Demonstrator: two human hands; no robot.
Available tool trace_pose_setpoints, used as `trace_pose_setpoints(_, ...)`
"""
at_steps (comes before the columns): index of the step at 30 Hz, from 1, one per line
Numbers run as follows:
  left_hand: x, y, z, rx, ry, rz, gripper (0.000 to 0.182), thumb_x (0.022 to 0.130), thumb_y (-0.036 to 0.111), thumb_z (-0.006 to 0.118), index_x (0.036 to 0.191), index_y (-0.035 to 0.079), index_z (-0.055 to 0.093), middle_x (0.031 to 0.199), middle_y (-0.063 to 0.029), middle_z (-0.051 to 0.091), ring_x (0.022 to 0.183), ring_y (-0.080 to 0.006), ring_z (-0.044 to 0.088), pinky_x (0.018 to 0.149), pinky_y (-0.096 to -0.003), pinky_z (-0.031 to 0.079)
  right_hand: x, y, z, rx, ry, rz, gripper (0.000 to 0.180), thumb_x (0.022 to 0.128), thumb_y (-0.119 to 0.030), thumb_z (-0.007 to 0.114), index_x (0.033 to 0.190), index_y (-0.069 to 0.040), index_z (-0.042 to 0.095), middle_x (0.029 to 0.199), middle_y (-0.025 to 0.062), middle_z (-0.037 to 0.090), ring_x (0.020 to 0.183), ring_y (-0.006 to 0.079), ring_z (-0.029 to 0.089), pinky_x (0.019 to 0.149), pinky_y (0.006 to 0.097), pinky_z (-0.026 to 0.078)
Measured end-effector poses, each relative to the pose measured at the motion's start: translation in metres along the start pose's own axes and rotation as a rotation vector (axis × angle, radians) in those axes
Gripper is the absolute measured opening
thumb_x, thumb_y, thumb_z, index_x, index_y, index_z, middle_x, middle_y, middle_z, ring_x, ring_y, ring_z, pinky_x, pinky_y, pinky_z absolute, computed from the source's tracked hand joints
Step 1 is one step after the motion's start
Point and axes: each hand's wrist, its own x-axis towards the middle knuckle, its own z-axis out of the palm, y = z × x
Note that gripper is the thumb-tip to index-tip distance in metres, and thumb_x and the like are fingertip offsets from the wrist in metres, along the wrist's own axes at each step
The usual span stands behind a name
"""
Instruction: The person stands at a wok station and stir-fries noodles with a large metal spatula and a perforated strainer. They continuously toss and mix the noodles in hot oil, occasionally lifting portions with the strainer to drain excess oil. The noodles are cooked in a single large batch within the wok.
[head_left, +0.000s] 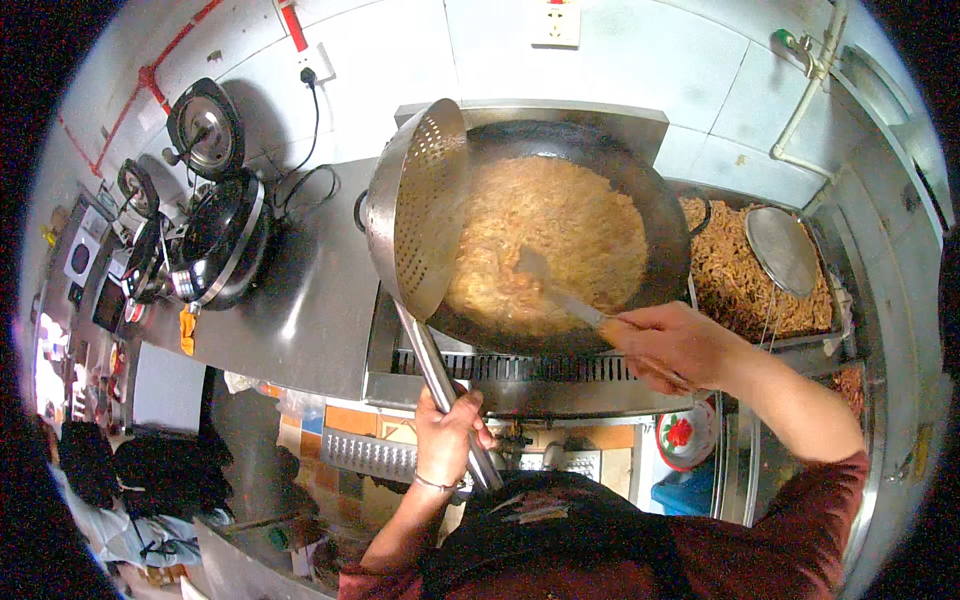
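My left hand (450, 431) grips the metal handle of a large perforated strainer ladle (420, 217). Its bowl is tipped on edge at the left rim of a big black wok (660, 225). Bubbling, foamy golden-brown liquid (555, 202) fills much of the wok. In my right hand (667, 345) is a metal spatula (574, 304), blurred by motion, its blade dipping into the liquid near the middle. Browned pieces show at the surface around the blade, too hazy to identify.
Right of the wok, a tray (834, 289) holds a heap of shredded brown food, with a round wire skimmer (781, 247) lying on it. Two black electric cookers (225, 240) with raised lids stand on the steel counter (307, 300) at left. A flowered enamel basin (682, 439) sits below.
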Motion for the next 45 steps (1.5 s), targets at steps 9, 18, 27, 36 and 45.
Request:
trace_pose_setpoints(9, 0.003, -0.011, 0.009, -0.078, 0.050, 0.055, 0.014, 0.086, 0.001, 0.053, 0.090, 0.003, 0.040, 0.059, -0.0069, 0.049, 0.041, -0.0181, 0.052, 0.039, -0.0315, 0.048, 0.107, 0.008, 0.013, 0.672, -0.240, -0.235, 0.023, 0.092, -0.026, 0.055, 0.084, -0.004, 0.054, 0.069, 0.0048, 0.054, 0.047, 0.0081, 0.046, 0.039, 0.0221, 0.032)
trace_pose_setpoints(18, 0.002, -0.009, 0.011, -0.065, 0.052, 0.017, 0.013, 0.085, -0.001, 0.048, 0.092, 0.003, 0.039, 0.059, -0.0077, 0.048, 0.041, -0.0193, 0.051, 0.040, -0.0337, 0.049, 0.040, 0.007, -0.027, 0.444, 0.194, -0.195, 0.028, 0.090, -0.026, 0.059, 0.112, -0.008, 0.059, 0.062, -0.0012, 0.050, 0.042, 0.0068, 0.042, 0.035, 0.0210, 0.029)
trace_pose_setpoints(27, 0.004, -0.012, 0.007, -0.048, 0.033, 0.000, 0.016, 0.084, -0.002, 0.042, 0.096, 0.005, 0.034, 0.059, -0.0081, 0.045, 0.041, -0.0212, 0.050, 0.042, -0.0384, 0.051, -0.016, 0.035, -0.081, -0.227, 0.442, -0.176, 0.051, 0.085, -0.008, 0.058, 0.133, -0.003, 0.046, 0.068, 0.0040, 0.056, 0.050, 0.0095, 0.052, 0.044, 0.0240, 0.042)
trace_pose_setpoints(36, 0.004, -0.009, 0.009, -0.046, 0.057, -0.010, 0.010, 0.086, 0.004, 0.046, 0.094, 0.004, 0.039, 0.058, -0.0068, 0.046, 0.041, -0.0193, 0.049, 0.041, -0.0349, 0.050, -0.012, 0.060, -0.082, -0.863, 0.547, -0.393, 0.035, 0.082, -0.019, 0.056, 0.116, -0.011, 0.057, 0.080, 0.0183, 0.064, 0.075, 0.0374, 0.061, 0.065, 0.0444, 0.049)
trace_pose_setpoints(45, 0.003, -0.012, 0.007, -0.049, 0.051, 0.018, 0.008, 0.088, 0.005, 0.048, 0.091, 0.005, 0.042, 0.058, -0.0066, 0.047, 0.041, -0.0189, 0.049, 0.042, -0.0354, 0.050, -0.020, 0.034, -0.025, 0.378, 0.090, 0.035, 0.033, 0.090, -0.038, 0.061, 0.105, -0.009, 0.065, 0.060, -0.0033, 0.055, 0.043, 0.0045, 0.046, 0.037, 0.0199, 0.032)
